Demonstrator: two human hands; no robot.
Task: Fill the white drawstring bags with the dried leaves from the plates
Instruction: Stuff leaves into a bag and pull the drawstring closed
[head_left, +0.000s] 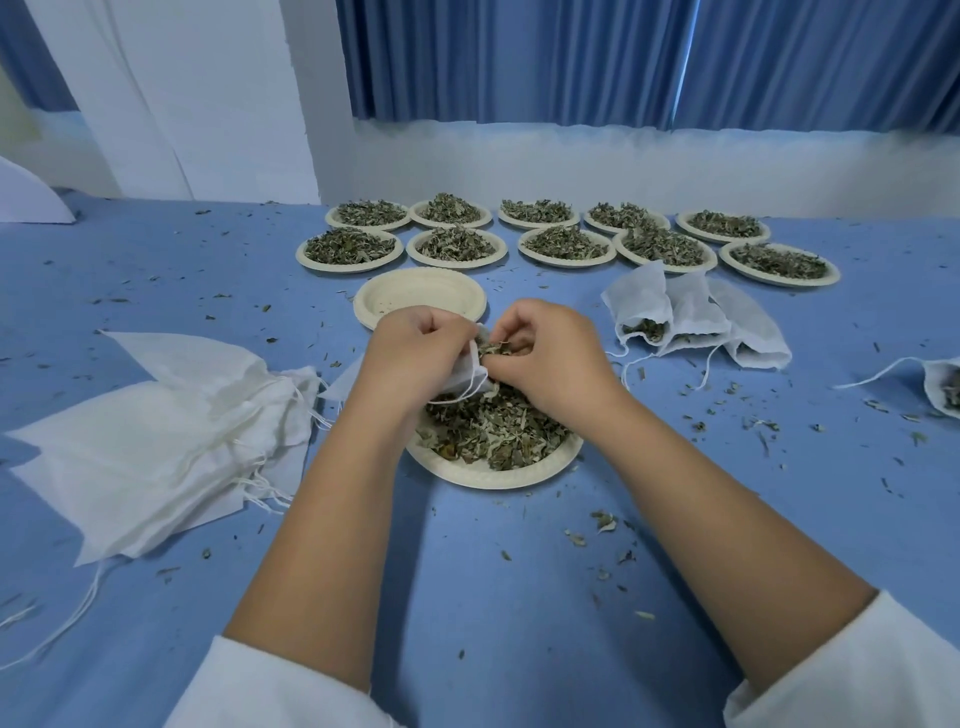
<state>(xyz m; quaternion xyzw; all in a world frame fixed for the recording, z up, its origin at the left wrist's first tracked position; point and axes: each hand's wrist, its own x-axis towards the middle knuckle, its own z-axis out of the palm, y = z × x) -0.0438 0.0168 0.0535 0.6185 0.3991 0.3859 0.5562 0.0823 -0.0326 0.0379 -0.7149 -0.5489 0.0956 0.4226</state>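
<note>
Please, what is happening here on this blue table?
A person fills a white drawstring bag with dried leaves. The left hand holds the bag open over the near plate, and the right hand pinches leaves into it. Ten full plates wait behind an empty plate. Filled bags lie to the right, flat bags to the left.

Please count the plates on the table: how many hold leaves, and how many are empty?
Plates with leaves: 11
Empty plates: 1
Total: 12
</note>
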